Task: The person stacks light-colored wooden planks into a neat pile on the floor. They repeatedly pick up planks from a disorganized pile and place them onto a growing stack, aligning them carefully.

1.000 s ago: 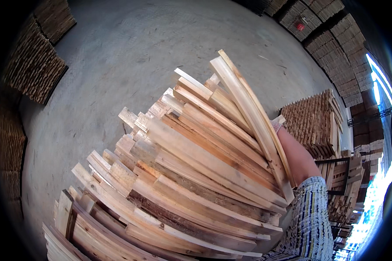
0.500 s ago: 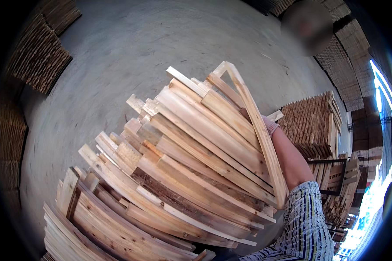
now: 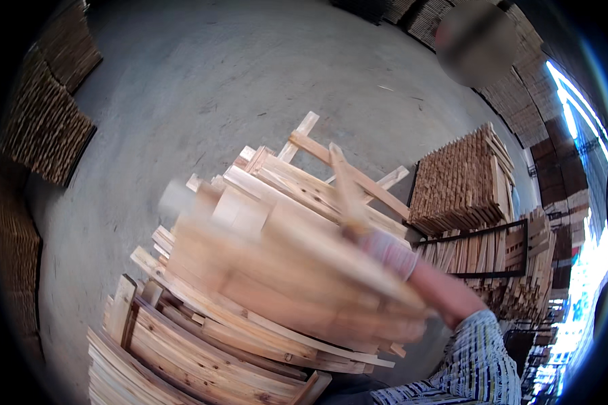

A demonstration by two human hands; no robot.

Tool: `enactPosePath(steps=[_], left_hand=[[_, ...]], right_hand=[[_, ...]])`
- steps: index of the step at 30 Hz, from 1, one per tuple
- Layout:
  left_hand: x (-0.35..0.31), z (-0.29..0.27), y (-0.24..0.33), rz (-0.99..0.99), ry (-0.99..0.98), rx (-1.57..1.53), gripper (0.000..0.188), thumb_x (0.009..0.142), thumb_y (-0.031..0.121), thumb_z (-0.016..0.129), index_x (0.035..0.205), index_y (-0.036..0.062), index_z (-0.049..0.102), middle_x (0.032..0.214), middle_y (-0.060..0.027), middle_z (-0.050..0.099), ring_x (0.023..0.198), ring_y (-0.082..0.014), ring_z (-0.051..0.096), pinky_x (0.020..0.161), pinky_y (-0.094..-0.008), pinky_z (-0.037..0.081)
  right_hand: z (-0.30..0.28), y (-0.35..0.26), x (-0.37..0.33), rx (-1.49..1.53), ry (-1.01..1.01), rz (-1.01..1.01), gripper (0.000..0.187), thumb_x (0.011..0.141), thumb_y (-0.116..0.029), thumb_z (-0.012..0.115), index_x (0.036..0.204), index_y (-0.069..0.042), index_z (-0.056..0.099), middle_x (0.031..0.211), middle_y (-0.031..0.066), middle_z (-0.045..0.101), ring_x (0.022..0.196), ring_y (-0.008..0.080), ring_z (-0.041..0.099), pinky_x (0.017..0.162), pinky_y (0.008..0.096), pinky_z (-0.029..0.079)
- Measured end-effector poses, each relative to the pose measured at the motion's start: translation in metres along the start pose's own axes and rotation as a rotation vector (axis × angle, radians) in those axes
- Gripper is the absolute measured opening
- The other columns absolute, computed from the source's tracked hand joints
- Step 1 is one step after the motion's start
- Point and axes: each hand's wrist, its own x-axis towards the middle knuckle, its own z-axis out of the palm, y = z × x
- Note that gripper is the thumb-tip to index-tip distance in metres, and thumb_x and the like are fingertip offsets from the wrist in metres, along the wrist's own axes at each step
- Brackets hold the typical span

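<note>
Single head-worn fisheye looks down and forward from close above the near edge of the board pile (image 3: pixel 230 300), floor (image 3: pixel 203 81) in view past its far edge.

pale tan, dark-knotted long wooden boards (image 3: pixel 196 347); pink, white-banded knit cuff (image 3: pixel 393 254); white, navy-striped fabric sleeve (image 3: pixel 481 354); grey concrete floor (image 3: pixel 209 61).

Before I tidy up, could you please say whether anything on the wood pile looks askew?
A pale slat and a second slat jut crosswise beyond the stacked boards, which mostly run the other way; they may be supports.
</note>
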Motion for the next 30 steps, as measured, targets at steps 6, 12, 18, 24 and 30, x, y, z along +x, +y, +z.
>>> enactPosePath(steps=[6,12,18,24,30], left_hand=[[0.024,0.084,-0.14,0.29,-0.277,1.904,0.082,0.066,0.054,0.086,0.134,0.0218,0.054,0.113,0.0007,0.059,0.111,-0.0228,0.054,0.081,-0.0437,0.053],[0.05,0.053,-0.112,0.176,-0.184,1.158,0.078,0.072,0.052,0.079,0.136,0.0178,0.052,0.114,-0.004,0.059,0.11,-0.0257,0.056,0.084,-0.0452,0.05],[0.011,-0.001,-0.075,0.017,-0.102,0.284,0.074,0.081,0.053,0.065,0.14,0.0125,0.047,0.121,-0.0101,0.057,0.115,-0.028,0.055,0.092,-0.0484,0.046],[-0.02,-0.014,-0.068,-0.035,-0.099,0.141,0.072,0.09,0.055,0.051,0.143,0.0072,0.043,0.129,-0.0162,0.055,0.121,-0.0303,0.054,0.1,-0.0517,0.041],[-0.03,-0.018,-0.077,-0.038,-0.075,0.088,0.072,0.099,0.056,0.037,0.147,0.002,0.039,0.136,-0.0223,0.053,0.127,-0.0326,0.053,0.108,-0.0549,0.037]], right_hand=[[0.052,-0.099,-0.023,-0.473,0.452,-0.35,0.049,0.094,-0.047,0.058,0.12,-0.005,0.059,0.106,0.0209,0.061,0.104,0.034,0.06,0.096,0.044,0.047],[-0.036,-0.058,0.197,-0.149,0.882,0.218,0.073,0.096,-0.046,0.054,0.152,-0.005,0.033,0.147,0.0276,0.044,0.133,0.0417,0.049,0.112,0.045,0.04],[-0.02,-0.029,0.221,0.058,0.73,0.464,0.089,0.083,-0.031,0.065,0.156,-0.007,0.021,0.151,0.0257,0.039,0.137,0.0385,0.046,0.113,0.041,0.039],[-0.074,-0.059,0.172,0.005,0.479,0.209,0.091,0.075,-0.028,0.073,0.151,0.0,0.031,0.133,0.0274,0.056,0.128,0.0338,0.056,0.106,0.0399,0.045],[-0.113,-0.008,0.147,-0.461,0.538,0.098,0.083,0.073,-0.028,0.072,0.146,-0.002,0.04,0.136,0.026,0.056,0.122,0.038,0.058,0.104,0.0427,0.046]])
